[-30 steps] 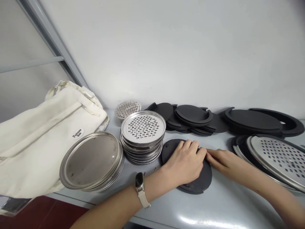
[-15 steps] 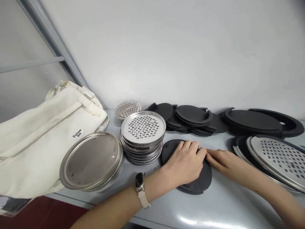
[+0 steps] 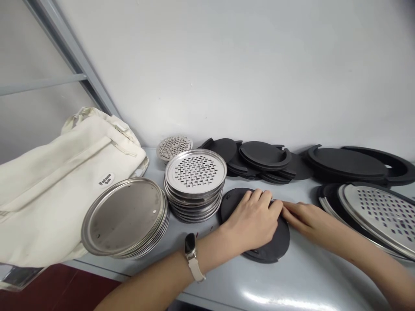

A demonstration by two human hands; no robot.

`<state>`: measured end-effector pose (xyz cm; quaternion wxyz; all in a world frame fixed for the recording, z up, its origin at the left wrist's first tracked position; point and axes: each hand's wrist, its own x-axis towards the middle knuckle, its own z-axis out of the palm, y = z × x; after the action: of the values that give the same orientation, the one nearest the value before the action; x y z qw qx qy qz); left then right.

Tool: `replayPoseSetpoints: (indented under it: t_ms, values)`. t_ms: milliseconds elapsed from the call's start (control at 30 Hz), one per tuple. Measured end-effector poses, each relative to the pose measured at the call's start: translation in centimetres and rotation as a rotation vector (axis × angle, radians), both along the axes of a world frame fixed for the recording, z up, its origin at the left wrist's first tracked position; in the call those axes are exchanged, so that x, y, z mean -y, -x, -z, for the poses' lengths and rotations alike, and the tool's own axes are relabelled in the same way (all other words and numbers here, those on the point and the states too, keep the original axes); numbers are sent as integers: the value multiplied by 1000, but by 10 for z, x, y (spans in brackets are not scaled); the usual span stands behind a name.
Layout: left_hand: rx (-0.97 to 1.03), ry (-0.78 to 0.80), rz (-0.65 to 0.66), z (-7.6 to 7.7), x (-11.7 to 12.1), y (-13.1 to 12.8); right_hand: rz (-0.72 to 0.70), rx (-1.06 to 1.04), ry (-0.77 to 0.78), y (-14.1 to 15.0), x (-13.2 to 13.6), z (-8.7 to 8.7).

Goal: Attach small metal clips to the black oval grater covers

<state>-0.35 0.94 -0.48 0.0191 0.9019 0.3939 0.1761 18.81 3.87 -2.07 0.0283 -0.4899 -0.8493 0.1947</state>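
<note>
A black round disc (image 3: 234, 199) lies flat on the grey table, with small raised bumps near its rim. Across the middle of it rests my left hand (image 3: 257, 218), fingers curled and closed, the fingertips hidden from view. My right hand (image 3: 300, 216) reaches in from the right, its thumb and forefinger pinched together at the disc's right rim, against my left fingers. Whatever small part may be between the left fingertips cannot be seen. Just left of the disc stands a stack of perforated metal plates (image 3: 196, 175).
Plain round metal plates (image 3: 126, 216) are stacked at the left beside a cream bag (image 3: 65, 190). Black discs and rings (image 3: 264, 155) lie along the wall (image 3: 227, 65). Larger perforated plates (image 3: 382, 211) sit at the right, and a small perforated disc (image 3: 174, 147) is behind the stack.
Both hands stay at the disc's right rim with almost no movement. The whole view has shifted very slightly.
</note>
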Motion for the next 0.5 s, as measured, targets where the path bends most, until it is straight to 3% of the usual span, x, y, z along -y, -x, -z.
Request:
replayPoseSetpoints:
  t_ms: [300,500]
  values:
    - [-1,-33,-5,4,0,0,42,-24,43,-7,1,3]
    - [-1,1,-5,3,-1,0,34,-24,-15,-4,-1,5]
